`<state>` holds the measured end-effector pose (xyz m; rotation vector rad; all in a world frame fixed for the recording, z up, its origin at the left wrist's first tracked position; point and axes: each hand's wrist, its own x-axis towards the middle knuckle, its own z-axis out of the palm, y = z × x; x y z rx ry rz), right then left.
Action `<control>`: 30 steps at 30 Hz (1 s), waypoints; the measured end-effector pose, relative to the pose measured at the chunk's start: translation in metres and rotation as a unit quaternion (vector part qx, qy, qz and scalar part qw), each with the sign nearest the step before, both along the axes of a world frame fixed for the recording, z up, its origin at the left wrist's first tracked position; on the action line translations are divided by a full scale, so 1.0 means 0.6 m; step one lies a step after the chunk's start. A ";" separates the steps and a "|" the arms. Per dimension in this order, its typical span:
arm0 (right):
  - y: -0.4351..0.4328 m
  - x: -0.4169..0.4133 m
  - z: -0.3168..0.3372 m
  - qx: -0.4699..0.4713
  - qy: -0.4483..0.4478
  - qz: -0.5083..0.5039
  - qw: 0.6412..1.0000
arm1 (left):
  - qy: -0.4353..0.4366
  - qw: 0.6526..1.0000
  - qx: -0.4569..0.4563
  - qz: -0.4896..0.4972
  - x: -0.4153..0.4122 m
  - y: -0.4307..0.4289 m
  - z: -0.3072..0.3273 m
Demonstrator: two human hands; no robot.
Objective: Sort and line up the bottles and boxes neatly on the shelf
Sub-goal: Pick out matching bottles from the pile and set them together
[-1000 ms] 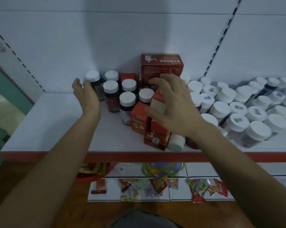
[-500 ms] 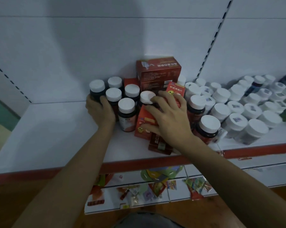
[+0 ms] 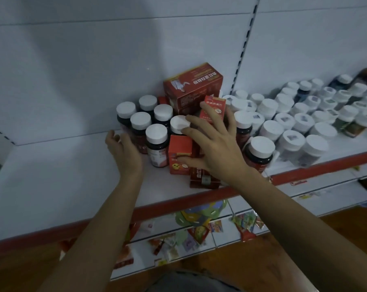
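- Head view: your right hand (image 3: pixel 218 152) lies spread open over small red boxes (image 3: pixel 179 153).
- Your left hand (image 3: pixel 123 150) curls loosely, empty, beside dark bottles (image 3: pixel 156 147).
- Large red box (image 3: pixel 191 89): upside-down Chinese print.

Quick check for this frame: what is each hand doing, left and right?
Left hand: open, fingers loosely curled beside the dark bottles, gripping nothing visible.
Right hand: open, fingers spread, resting on the small red boxes.
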<state>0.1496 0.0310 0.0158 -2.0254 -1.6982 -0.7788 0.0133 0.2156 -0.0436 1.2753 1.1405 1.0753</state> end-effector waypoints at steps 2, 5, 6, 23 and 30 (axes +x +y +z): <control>-0.019 -0.006 -0.005 0.034 0.016 -0.007 0.999 | 0.012 0.998 0.059 -0.018 -0.026 -0.053 0.006; -0.060 -0.009 -0.002 0.048 0.026 -0.022 0.998 | 0.111 0.965 0.224 -0.081 -0.049 -0.131 0.008; -0.076 -0.005 0.005 0.044 0.024 -0.026 0.998 | 0.158 0.948 0.260 -0.091 -0.053 -0.144 0.013; -0.473 0.220 0.132 -0.266 0.191 -0.269 0.906 | 0.312 0.764 0.456 -0.333 0.243 -0.372 0.240; -0.729 0.374 0.119 -0.347 0.234 -0.335 0.844 | 0.358 0.736 0.419 -0.394 0.457 -0.582 0.204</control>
